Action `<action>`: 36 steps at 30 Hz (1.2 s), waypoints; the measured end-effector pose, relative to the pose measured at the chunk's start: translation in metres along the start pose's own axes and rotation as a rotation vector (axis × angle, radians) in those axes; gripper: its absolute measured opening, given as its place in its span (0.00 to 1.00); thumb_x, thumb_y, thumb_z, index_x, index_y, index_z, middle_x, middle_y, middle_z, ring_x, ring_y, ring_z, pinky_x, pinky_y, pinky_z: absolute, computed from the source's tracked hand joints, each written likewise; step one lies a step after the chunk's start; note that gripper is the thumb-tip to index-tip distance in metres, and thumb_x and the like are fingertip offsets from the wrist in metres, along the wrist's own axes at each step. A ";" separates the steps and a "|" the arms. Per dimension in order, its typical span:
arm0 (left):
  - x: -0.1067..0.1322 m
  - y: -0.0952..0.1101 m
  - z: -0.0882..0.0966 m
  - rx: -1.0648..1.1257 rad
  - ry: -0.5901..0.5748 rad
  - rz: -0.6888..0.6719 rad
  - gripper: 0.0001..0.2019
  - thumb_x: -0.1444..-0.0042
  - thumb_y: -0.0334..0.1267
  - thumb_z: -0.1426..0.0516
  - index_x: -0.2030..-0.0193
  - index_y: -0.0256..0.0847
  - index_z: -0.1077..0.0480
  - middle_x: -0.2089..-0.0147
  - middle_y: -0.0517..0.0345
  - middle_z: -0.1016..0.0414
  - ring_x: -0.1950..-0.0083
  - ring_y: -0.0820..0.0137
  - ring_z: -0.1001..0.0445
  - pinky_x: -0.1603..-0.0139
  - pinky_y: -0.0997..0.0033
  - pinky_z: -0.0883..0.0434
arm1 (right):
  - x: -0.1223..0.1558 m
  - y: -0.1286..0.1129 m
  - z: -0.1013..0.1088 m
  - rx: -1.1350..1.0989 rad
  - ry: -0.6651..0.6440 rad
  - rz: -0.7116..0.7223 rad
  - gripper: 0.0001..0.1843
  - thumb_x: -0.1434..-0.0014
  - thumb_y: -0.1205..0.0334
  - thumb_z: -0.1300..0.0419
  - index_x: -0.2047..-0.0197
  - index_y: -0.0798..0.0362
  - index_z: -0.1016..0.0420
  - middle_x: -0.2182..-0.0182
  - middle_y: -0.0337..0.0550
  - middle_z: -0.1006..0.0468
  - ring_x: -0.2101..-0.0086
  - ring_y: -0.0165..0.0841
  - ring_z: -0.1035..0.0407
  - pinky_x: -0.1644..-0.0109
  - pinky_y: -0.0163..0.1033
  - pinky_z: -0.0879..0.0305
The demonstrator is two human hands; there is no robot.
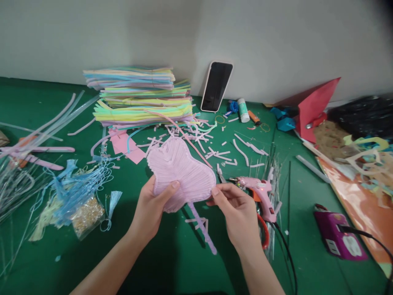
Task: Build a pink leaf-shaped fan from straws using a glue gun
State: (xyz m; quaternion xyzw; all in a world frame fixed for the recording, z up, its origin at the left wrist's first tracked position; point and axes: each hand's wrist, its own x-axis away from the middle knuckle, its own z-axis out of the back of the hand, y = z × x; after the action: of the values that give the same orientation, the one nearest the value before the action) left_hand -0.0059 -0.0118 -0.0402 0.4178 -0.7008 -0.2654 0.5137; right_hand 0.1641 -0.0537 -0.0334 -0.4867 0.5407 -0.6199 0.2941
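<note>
A lilac fan made of pipe cleaners (pixel 187 172), lobed like a leaf, is held up over the green table. Its wrapped handle (pixel 201 225) points down and to the right. My left hand (pixel 156 200) grips the fan's left side, thumb on the front face and fingers behind it. At the right edge my right hand (pixel 235 209) pinches the rim between thumb and forefinger; its other fingers are curled. Just beyond the right hand lies a pink hot glue gun (pixel 260 190), and red-handled scissors (pixel 264 233) are partly hidden by that hand.
Bundles of coloured pipe cleaners (pixel 143 102) lie against the wall, beside a leaning phone (pixel 217 86). Cut pieces (pixel 217 155) are scattered behind the fan. Blue tassels (pixel 73 184) and a bag of beads (pixel 87 216) lie left. A purple power adapter (pixel 339 235) with a cord sits right.
</note>
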 end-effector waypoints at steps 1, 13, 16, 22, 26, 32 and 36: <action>0.000 -0.001 0.000 -0.013 0.004 -0.012 0.14 0.47 0.39 0.36 0.53 0.42 0.28 0.57 0.57 0.21 0.56 0.67 0.24 0.56 0.70 0.28 | 0.000 -0.001 -0.001 0.024 0.011 0.019 0.08 0.48 0.57 0.32 0.71 0.53 0.21 0.77 0.37 0.22 0.76 0.27 0.28 0.71 0.30 0.28; -0.002 -0.004 0.002 -0.068 0.012 -0.036 0.14 0.48 0.39 0.35 0.56 0.40 0.28 0.59 0.57 0.22 0.59 0.69 0.26 0.59 0.70 0.28 | -0.004 0.001 0.001 0.165 0.048 0.065 0.09 0.47 0.56 0.33 0.69 0.52 0.22 0.77 0.37 0.22 0.76 0.27 0.29 0.71 0.30 0.29; -0.002 -0.005 0.003 -0.072 0.014 -0.038 0.14 0.48 0.40 0.35 0.55 0.41 0.28 0.60 0.58 0.22 0.58 0.69 0.26 0.58 0.70 0.28 | -0.005 0.002 0.000 0.195 0.058 0.096 0.09 0.46 0.55 0.34 0.69 0.53 0.23 0.78 0.37 0.23 0.77 0.27 0.30 0.71 0.30 0.30; -0.003 -0.004 0.006 -0.078 -0.015 -0.029 0.14 0.48 0.40 0.35 0.56 0.41 0.28 0.61 0.58 0.22 0.61 0.70 0.27 0.61 0.73 0.28 | -0.011 -0.004 0.007 0.171 -0.075 -0.019 0.14 0.47 0.51 0.34 0.68 0.53 0.22 0.76 0.40 0.22 0.76 0.29 0.29 0.72 0.33 0.30; -0.002 -0.002 0.006 -0.156 -0.056 -0.005 0.16 0.50 0.41 0.34 0.57 0.39 0.27 0.61 0.57 0.23 0.62 0.70 0.27 0.63 0.74 0.29 | -0.013 -0.004 0.015 0.237 -0.106 -0.023 0.14 0.47 0.50 0.34 0.71 0.53 0.23 0.77 0.38 0.24 0.76 0.28 0.32 0.72 0.31 0.34; -0.003 0.000 0.008 -0.188 -0.079 0.030 0.16 0.51 0.43 0.34 0.57 0.38 0.28 0.63 0.57 0.24 0.64 0.70 0.28 0.65 0.74 0.29 | -0.009 0.006 0.016 0.263 -0.076 0.004 0.16 0.45 0.51 0.35 0.76 0.53 0.27 0.80 0.36 0.28 0.77 0.26 0.36 0.72 0.30 0.38; -0.004 0.003 0.006 -0.210 -0.047 0.039 0.16 0.52 0.42 0.34 0.59 0.37 0.27 0.66 0.58 0.24 0.67 0.72 0.28 0.67 0.75 0.31 | -0.013 0.007 0.016 0.196 -0.147 -0.128 0.17 0.46 0.47 0.36 0.69 0.53 0.21 0.75 0.40 0.22 0.73 0.30 0.30 0.67 0.33 0.32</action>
State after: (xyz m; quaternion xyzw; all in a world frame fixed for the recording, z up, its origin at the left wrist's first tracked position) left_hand -0.0123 -0.0074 -0.0415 0.3414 -0.6891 -0.3370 0.5431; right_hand 0.1826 -0.0495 -0.0447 -0.5331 0.4224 -0.6499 0.3390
